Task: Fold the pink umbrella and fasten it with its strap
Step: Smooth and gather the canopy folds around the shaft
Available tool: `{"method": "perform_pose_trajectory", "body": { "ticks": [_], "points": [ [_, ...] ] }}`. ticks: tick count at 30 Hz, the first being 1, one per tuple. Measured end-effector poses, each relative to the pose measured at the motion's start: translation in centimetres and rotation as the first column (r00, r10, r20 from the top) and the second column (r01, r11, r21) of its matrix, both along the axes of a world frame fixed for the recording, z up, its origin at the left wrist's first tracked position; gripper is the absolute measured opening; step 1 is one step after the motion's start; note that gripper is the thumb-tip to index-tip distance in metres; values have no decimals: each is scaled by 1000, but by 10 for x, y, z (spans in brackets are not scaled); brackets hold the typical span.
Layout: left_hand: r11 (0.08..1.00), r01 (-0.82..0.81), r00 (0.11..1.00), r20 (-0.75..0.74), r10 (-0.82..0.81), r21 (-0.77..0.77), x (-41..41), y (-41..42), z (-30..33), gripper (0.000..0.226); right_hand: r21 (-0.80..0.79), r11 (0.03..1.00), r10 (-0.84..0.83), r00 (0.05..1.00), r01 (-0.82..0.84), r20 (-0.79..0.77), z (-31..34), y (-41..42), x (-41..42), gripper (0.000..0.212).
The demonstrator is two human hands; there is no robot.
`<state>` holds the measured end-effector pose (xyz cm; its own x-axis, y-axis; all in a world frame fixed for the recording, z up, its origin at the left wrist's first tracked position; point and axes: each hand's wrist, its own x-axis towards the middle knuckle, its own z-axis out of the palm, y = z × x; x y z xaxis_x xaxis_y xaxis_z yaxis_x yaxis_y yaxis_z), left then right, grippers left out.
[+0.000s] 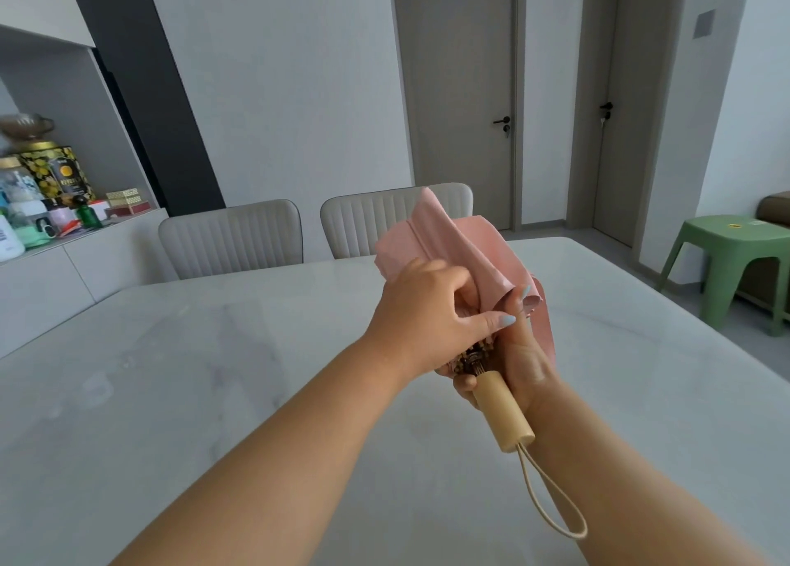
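Right of frame centre, both hands hold the collapsed pink fabric umbrella (449, 244) above the smooth white marble-patterned table (213, 373). The left hand (421, 309) is closed around the soft, creased canopy folds near the rib ends, thumb stretched across. The right hand (519, 354) is wrapped around the lower bundle, fingers curled underneath. A pale cylindrical wooden handle (504, 416) juts toward the lower edge, trailing a thin beige cord loop (551, 501). A narrow pink strap (545, 321) hangs along the right side, unfastened.
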<state>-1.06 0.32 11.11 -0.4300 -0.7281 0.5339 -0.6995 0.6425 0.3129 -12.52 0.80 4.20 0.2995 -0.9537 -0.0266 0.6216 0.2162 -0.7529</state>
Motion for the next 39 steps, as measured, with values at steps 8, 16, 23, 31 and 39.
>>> {"method": "perform_pose_trajectory", "body": {
  "ticks": [8, 16, 23, 31, 39],
  "points": [
    [987, 91, 996, -38, -86, 131, 0, -3, -4, 21, 68, 997, -38, 999, 38, -4, 2, 3, 0, 78],
    [969, 60, 994, -106, -35, 239, 4, -1, 2, 15, 149, 989, -13, 1000, 13, 2, 3, 4, 4, 96],
    [920, 185, 941, -332, -65, 346, 16, 4, 2, 11, 139, 989, -46, 999, 47, -11, 3, 2, -2, 96],
    [889, 202, 867, -497, 32, 410, 31, 9, -13, 25, 85, 994, -67, 995, 73, -76, 2, 3, 2, 79],
    [899, 224, 880, -475, -21, 376, 15, 25, -24, 22, 63, 988, -134, 982, 143, -135, -2, 5, 6, 63]
  ]
}}
